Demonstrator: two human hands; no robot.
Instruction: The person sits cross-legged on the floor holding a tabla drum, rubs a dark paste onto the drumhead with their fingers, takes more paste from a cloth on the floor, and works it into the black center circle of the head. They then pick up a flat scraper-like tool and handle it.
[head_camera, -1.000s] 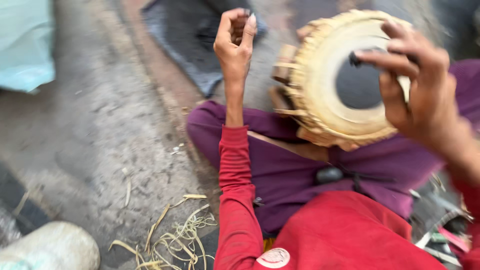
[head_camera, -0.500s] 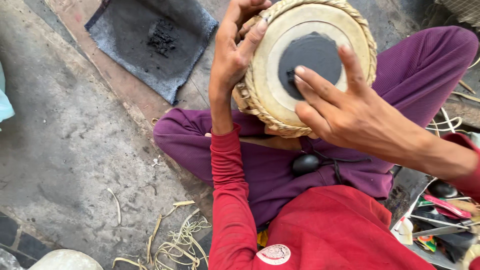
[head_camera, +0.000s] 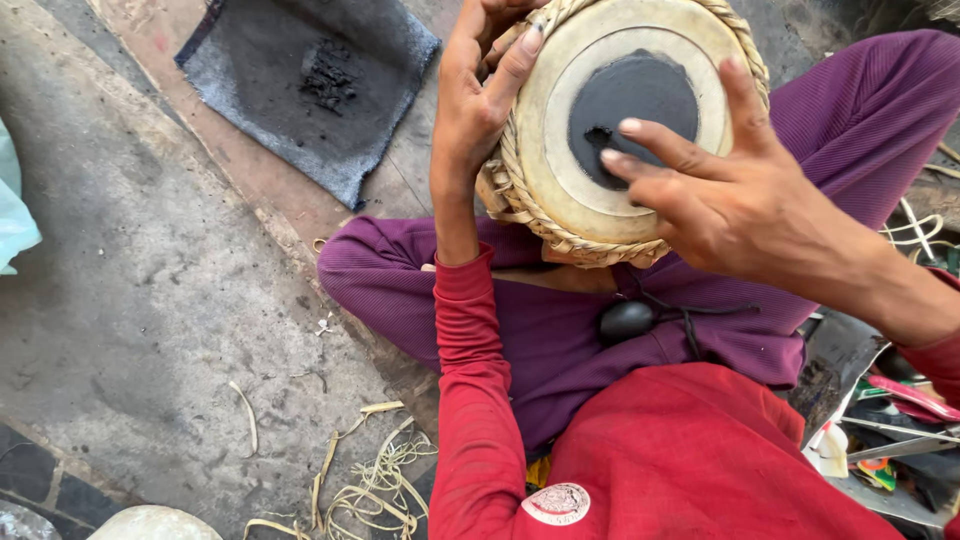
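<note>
I see the left hand (head_camera: 478, 95) grasping the rim of the drum (head_camera: 625, 130). The right hand (head_camera: 735, 195) lies released, fingers (head_camera: 660, 145) spread on its black centre patch (head_camera: 632, 103).

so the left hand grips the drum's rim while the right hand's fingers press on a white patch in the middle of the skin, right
Not quite. In the head view the patch is black, not white. The rest holds: the left hand grips the drum at its rim, and the right hand fingers press on the patch.

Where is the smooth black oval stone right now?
In the head view, the smooth black oval stone lies on the purple-trousered lap, just below the round braided-rim drum.
</note>
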